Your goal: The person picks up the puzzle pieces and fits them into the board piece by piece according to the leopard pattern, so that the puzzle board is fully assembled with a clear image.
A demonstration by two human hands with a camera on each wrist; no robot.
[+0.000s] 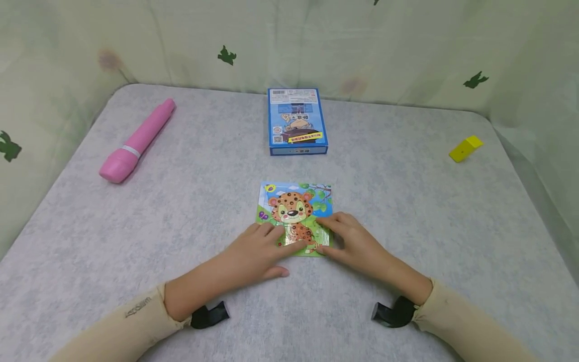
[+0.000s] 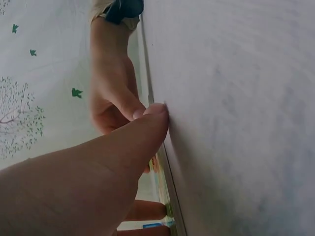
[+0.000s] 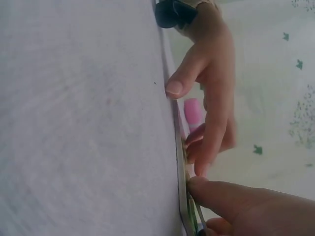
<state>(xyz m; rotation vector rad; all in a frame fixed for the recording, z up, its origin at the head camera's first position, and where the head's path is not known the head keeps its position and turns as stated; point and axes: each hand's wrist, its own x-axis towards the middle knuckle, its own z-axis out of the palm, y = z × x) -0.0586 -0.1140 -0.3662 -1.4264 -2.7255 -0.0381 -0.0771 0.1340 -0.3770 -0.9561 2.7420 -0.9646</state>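
Note:
A jigsaw puzzle [image 1: 291, 203] with a cartoon leopard on a green and blue scene lies flat on the table. My left hand [image 1: 253, 254] rests on its lower left part, index finger stretched across the picture and thumb on the table in front. At the lower right, my right hand [image 1: 357, 246] pinches a puzzle piece [image 1: 322, 235] between thumb and index finger. In the right wrist view this thin piece [image 3: 200, 215] sits slightly tilted over the puzzle board [image 3: 182, 196]. My left fingers partly cover the puzzle's lower half.
Behind the puzzle lies a blue printed box [image 1: 296, 120]. A pink microphone-shaped object [image 1: 140, 138] is at the left, and a small yellow block [image 1: 466, 149] at the right. A pale patterned curtain [image 1: 384, 50] hangs along the grey table's [image 1: 203, 151] back edge.

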